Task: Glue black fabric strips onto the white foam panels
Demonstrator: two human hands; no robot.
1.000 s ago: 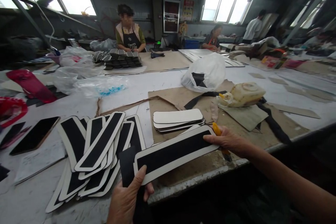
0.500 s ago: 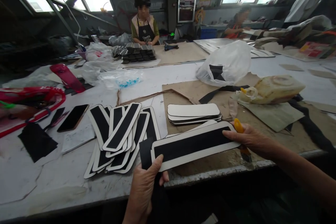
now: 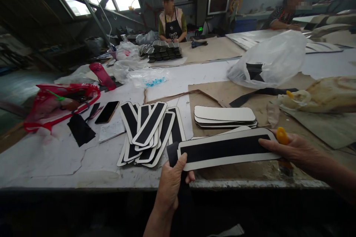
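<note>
A long white piece with a black strip along its middle [image 3: 228, 150] is stretched between my two hands above the table's front edge. My left hand [image 3: 171, 181] pinches its left end, thumb on top, with a black band [image 3: 172, 153] at the same fingers. At the right end, my right hand [image 3: 290, 148] grips the piece, and a yellow-handled brush [image 3: 282, 136] is also at that hand, its bristles pointing down. Left of the held piece lies a fanned pile of similar black-striped pieces [image 3: 150, 126]. Behind it, plain white pieces [image 3: 224, 114] are stacked on brown board.
A phone [image 3: 107, 112], a notepad [image 3: 111, 132], black scraps [image 3: 81, 129] and a red bag [image 3: 55, 103] lie at left. A clear plastic bag [image 3: 269, 59] and a yellowish container [image 3: 328, 92] stand at right. A person [image 3: 172, 24] sits across the table; another is at far right.
The view has turned left, so the table's things appear further right. Both hands keep hold of the striped piece, which looks slightly more level.
</note>
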